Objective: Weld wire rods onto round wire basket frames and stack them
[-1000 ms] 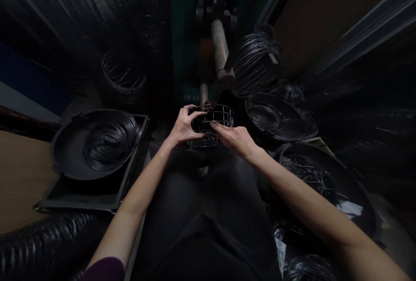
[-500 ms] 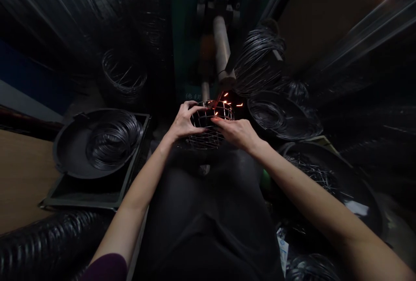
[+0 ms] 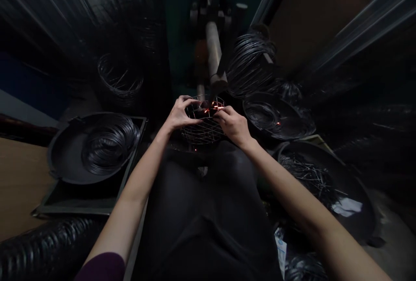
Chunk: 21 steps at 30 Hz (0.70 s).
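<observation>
A round wire basket (image 3: 203,133) hangs at the tip of a welding machine (image 3: 214,51), where orange sparks glow at its upper right rim. My left hand (image 3: 179,114) grips the basket's left side, thumb low and fingers over the top. On the right side, my right hand (image 3: 231,124) is closed with thumb and forefinger pinched at the rim beside the sparks. Whether those fingertips hold the rim or a small separate wire is too dark to tell.
A dark pan with wire rings (image 3: 65,155) stands on a crate at the left. To the right are a pan of wire rings (image 3: 292,131), a pan of short wires (image 3: 354,190) and stacked rings (image 3: 250,62). Black-wrapped coils (image 3: 48,246) lie lower left.
The view has shifted slightly. My right hand has drawn its fingers in from stretched along the rim to a pinch at its right side. The sparks have changed, with fewer above the rim.
</observation>
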### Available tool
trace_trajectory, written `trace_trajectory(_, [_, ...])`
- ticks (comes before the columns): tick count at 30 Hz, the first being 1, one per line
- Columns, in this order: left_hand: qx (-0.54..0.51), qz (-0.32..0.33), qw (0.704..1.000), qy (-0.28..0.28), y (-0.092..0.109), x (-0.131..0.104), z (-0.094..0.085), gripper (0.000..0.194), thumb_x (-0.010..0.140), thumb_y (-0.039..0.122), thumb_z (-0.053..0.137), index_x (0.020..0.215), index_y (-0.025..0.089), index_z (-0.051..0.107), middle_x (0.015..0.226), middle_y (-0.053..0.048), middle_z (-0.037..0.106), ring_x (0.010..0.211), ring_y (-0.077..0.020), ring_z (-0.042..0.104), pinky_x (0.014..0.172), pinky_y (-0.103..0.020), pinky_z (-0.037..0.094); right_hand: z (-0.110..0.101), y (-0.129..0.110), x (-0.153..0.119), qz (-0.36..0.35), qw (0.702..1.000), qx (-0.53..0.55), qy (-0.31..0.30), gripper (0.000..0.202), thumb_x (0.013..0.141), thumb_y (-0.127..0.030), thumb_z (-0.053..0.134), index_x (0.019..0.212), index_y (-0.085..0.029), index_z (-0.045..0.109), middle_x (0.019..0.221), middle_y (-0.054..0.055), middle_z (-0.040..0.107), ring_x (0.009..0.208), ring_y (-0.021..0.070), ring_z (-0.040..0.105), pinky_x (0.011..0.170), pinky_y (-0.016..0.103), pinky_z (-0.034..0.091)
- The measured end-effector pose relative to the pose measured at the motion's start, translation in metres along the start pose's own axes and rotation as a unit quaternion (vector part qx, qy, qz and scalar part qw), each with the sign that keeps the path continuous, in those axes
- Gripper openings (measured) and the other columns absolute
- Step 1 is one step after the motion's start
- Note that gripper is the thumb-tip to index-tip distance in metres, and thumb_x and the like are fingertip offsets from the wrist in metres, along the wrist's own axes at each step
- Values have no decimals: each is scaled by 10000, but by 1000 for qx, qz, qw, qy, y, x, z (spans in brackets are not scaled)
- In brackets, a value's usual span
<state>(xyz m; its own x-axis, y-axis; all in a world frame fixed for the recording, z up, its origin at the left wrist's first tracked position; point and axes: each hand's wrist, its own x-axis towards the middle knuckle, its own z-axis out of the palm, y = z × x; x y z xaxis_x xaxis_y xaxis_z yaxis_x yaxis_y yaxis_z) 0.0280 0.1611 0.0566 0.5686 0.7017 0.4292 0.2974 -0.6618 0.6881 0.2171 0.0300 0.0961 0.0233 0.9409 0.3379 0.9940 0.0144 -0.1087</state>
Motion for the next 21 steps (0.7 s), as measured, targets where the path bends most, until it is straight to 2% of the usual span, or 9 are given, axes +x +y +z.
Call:
trace_trajectory(4, [-5,9,1000,-1,-4,7,-2,701,553,427,905,1174,229,648,1233,-85,519,1216,-279,531,1104,-455,427,4,2,7,26,1000,10,14,191,944,-295,535,1023,-233,698,1054,39,647,764,128,570,545,237,286])
trace_trajectory(10, [-6,-23,1000,4,-12,25,-3,681,516,367,920,1138,236,675,1210,-77,519,1204,-267,534,1105,-449,425,8,7,27,47,999,15,9,187,933,-284,541,1028,-221,690,1004,47,642,764,145,564,550,251,290])
trace_trajectory(15, [10,-26,1000,7,-11,28,-2,686,536,388,910,1155,213,672,1242,-98,518,1222,-281,517,1116,-449,404,2,10,29,27,999,22,12,212,921,-306,534,1027,-214,692,1002,63,651,792,172,584,585,258,350])
trace_trajectory(17, [-1,-26,1000,-13,-13,27,-7,825,522,448,911,1259,226,615,1307,-114,512,1264,-315,489,1133,-486,372,-4,17,32,7,999,47,27,236,921,-305,519,1048,-204,690,1007,79,657,837,189,603,634,268,395])
trace_trajectory(19, [-52,-27,998,-30,-20,26,-15,990,559,551,871,1413,258,466,1407,-126,476,1331,-333,447,1145,-508,347,-9,28,43,-7,997,53,47,266,925,-289,488,1077,-194,685,1017,93,665,859,206,614,682,288,426])
trace_trajectory(21, [-128,-49,991,-3,-30,24,-24,960,697,634,746,1484,249,352,1475,-137,442,1381,-313,422,1145,-485,353,-7,42,63,-28,998,22,52,293,920,-250,452,1089,-180,680,1018,104,673,847,223,620,694,309,436])
